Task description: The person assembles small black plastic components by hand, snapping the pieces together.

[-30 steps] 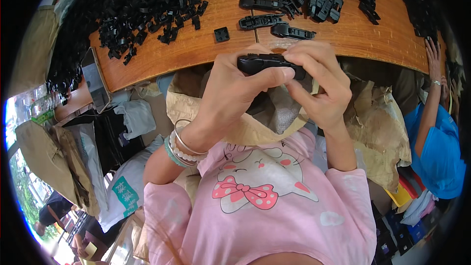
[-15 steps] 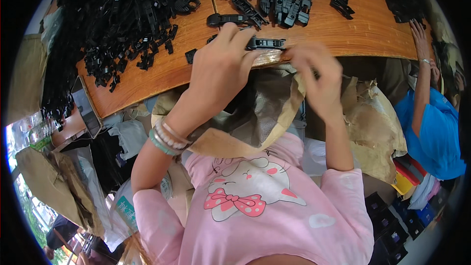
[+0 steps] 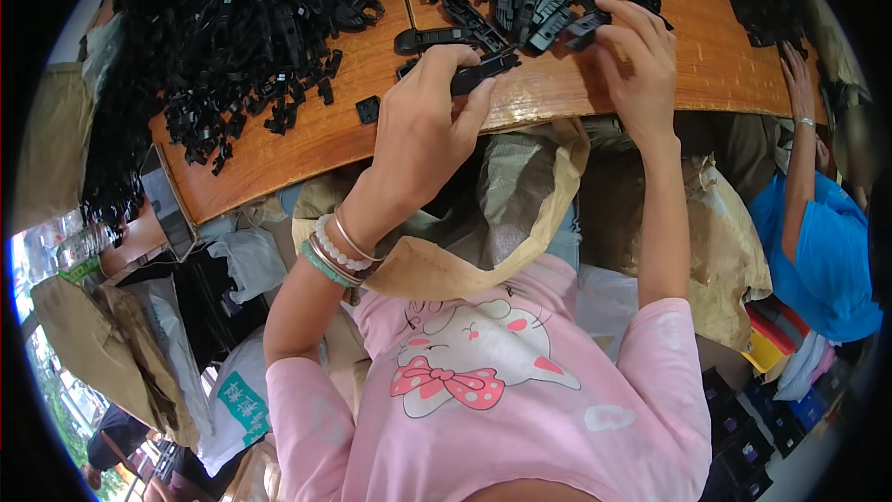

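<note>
Wooden table (image 3: 307,153): The brown top extends beyond the fingers of the left hand (image 3: 418,121) and right hand (image 3: 641,74); its near edge passes below both sets of fingertips.
Left heap (image 3: 251,28): Small black pieces lie loose in great number, beyond and to the left of the left fingers. None of this stock is in hand.
Paper sack (image 3: 446,276): The mouth is open, on the body side of the left fingers. Contents cannot be told, so no finished count can be read.
Right cluster (image 3: 520,0): Long black parts overlap beyond the left fingertips, extending to the right fingers. Much of this supply is left.
Left hand: Thumb and forefinger are clamped on a held part (image 3: 483,74).
Right hand: Thumb and forefinger are bent and apart at a dark part (image 3: 585,30) on the cluster's edge; whether they grip it cannot be told.
Held part: Long and black, between the left fingertips, over the table. Its degree of completion cannot be judged.
Loose long part (image 3: 432,39): Lies just beyond the left fingers, unheld.
Square piece (image 3: 368,110): Lies alone, left of the left fingers, unused as seen.
</note>
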Action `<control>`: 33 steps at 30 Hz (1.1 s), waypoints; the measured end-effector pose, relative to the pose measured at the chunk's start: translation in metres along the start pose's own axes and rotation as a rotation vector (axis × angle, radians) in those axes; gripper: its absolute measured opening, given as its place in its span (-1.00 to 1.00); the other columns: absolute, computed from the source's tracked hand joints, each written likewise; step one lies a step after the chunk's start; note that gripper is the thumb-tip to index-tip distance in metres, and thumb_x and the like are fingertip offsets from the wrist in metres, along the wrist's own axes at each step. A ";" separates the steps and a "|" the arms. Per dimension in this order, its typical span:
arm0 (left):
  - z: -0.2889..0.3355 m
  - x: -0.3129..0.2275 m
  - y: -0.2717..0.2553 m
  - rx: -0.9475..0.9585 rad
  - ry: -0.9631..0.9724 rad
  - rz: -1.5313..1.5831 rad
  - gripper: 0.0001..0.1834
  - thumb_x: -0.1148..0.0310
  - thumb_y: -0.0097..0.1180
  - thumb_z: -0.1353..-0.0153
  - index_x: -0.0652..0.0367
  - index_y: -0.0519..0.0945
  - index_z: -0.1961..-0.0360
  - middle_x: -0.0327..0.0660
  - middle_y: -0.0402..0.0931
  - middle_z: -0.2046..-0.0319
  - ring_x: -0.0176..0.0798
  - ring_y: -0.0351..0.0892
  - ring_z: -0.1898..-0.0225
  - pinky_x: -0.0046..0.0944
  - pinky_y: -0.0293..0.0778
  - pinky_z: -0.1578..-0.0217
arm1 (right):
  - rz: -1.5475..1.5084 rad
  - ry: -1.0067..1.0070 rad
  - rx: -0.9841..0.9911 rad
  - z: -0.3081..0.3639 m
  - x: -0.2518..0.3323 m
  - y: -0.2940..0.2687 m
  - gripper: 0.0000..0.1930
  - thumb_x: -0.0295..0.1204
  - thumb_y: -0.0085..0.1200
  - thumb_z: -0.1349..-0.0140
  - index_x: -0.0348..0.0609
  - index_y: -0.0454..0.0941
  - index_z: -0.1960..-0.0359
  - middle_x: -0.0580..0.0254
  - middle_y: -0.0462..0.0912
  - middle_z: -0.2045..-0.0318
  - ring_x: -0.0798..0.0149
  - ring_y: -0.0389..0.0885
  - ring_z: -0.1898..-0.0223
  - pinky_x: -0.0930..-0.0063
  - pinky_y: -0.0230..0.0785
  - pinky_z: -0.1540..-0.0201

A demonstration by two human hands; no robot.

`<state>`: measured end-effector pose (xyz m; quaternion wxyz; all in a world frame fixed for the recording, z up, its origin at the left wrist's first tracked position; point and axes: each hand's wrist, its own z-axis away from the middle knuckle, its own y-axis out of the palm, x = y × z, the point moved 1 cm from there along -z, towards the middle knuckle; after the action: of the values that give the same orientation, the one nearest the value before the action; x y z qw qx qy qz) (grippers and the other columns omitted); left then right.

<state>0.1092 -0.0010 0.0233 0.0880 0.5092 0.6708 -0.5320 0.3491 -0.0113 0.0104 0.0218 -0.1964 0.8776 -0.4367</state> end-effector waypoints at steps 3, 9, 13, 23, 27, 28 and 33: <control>0.000 -0.007 -0.005 -0.057 -0.151 0.262 -0.75 0.52 0.20 -0.09 0.32 0.46 0.20 -0.12 0.54 0.34 -0.22 0.59 0.43 -0.37 0.50 0.45 | -0.211 0.058 -0.132 0.005 -0.002 -0.002 -0.74 -0.62 0.23 0.10 -0.12 0.54 0.31 0.27 0.57 0.10 0.19 0.51 0.05 0.37 0.23 0.01; -0.007 -0.012 -0.031 0.216 -0.753 0.948 -0.68 0.48 0.11 -0.19 0.44 0.46 0.06 -0.13 0.58 0.40 -0.40 0.55 0.42 -0.48 0.47 0.41 | -0.564 0.522 -0.297 0.001 0.048 -0.024 -0.71 -0.61 0.29 0.16 -0.17 0.59 0.32 0.19 0.61 0.23 0.20 0.55 0.16 0.39 0.34 0.11; 0.000 -0.017 -0.026 0.215 -0.766 1.110 -0.63 0.38 0.02 -0.28 0.42 0.42 -0.03 -0.12 0.56 0.30 -0.36 0.56 0.31 -0.42 0.47 0.30 | -0.527 0.128 -0.003 -0.010 0.075 -0.035 -0.61 -0.58 0.28 0.19 -0.19 0.61 0.21 0.24 0.56 0.31 0.18 0.51 0.26 0.37 0.33 0.16; 0.007 -0.033 -0.034 0.264 -0.833 1.217 -0.68 0.33 0.09 -0.24 0.40 0.51 0.11 -0.19 0.57 0.34 -0.41 0.54 0.36 -0.47 0.41 0.31 | -0.542 0.063 -0.010 -0.013 0.096 -0.035 -0.56 -0.57 0.28 0.31 -0.16 0.62 0.23 0.26 0.51 0.35 0.18 0.43 0.31 0.37 0.22 0.30; 0.009 -0.035 -0.034 0.342 -0.830 1.017 -0.78 0.29 0.18 -0.16 0.26 0.61 0.36 -0.33 0.51 0.50 -0.52 0.41 0.48 -0.51 0.27 0.44 | -0.525 0.007 -0.009 -0.014 0.102 -0.036 -0.56 -0.56 0.28 0.32 -0.14 0.62 0.24 0.27 0.50 0.34 0.20 0.43 0.32 0.36 0.21 0.30; 0.010 -0.036 -0.034 0.338 -0.831 1.016 -0.78 0.29 0.18 -0.16 0.26 0.61 0.36 -0.33 0.51 0.50 -0.52 0.41 0.48 -0.51 0.27 0.44 | -0.530 0.009 -0.019 -0.013 0.103 -0.035 -0.56 -0.56 0.28 0.32 -0.14 0.62 0.24 0.28 0.50 0.34 0.21 0.43 0.33 0.36 0.20 0.30; 0.015 -0.040 -0.035 0.262 -0.847 1.099 -0.75 0.26 0.17 -0.16 0.28 0.60 0.42 -0.35 0.49 0.53 -0.53 0.40 0.46 -0.47 0.28 0.43 | -0.545 0.061 0.007 -0.004 0.111 -0.031 -0.58 -0.56 0.28 0.26 -0.19 0.61 0.21 0.22 0.53 0.31 0.19 0.48 0.32 0.37 0.31 0.28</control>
<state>0.0945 -0.0333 0.0648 0.5355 0.5295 0.1551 -0.6393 0.2565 -0.0658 0.0516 -0.1223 -0.4121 0.7910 -0.4353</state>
